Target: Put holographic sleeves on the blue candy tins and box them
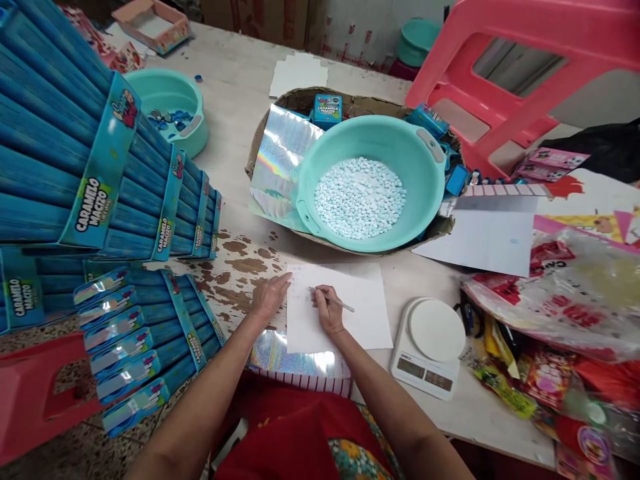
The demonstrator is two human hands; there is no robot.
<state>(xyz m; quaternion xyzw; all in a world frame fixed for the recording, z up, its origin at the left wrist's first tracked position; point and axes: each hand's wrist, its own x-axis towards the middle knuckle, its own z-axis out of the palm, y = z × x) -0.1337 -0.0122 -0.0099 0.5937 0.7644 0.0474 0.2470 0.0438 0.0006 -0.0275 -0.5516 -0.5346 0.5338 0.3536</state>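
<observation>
A white sheet of paper (pixel 360 293) lies before me on the table, with faint handwriting near its upper left. My right hand (pixel 329 310) is closed around a slim pen (pixel 345 306), its tip over the paper's left half. At the sheet's left edge rests my left hand (pixel 270 295), fingers stretched toward the writing and holding nothing. Under the paper's near edge shows a shiny holographic sheet (pixel 295 353). Just beyond the paper, a turquoise basin (pixel 367 133) of small white candies (pixel 360 199) sits on a cardboard box (pixel 257 143).
Blue candy display boxes (pixel 45 133) are stacked at left, near a smaller turquoise basin (pixel 165 83). A white kitchen scale (pixel 437 330) stands right of the paper. Plastic bags and wrappers (pixel 545 293) cover the right side. Behind them is a pink plastic stool (pixel 520 30).
</observation>
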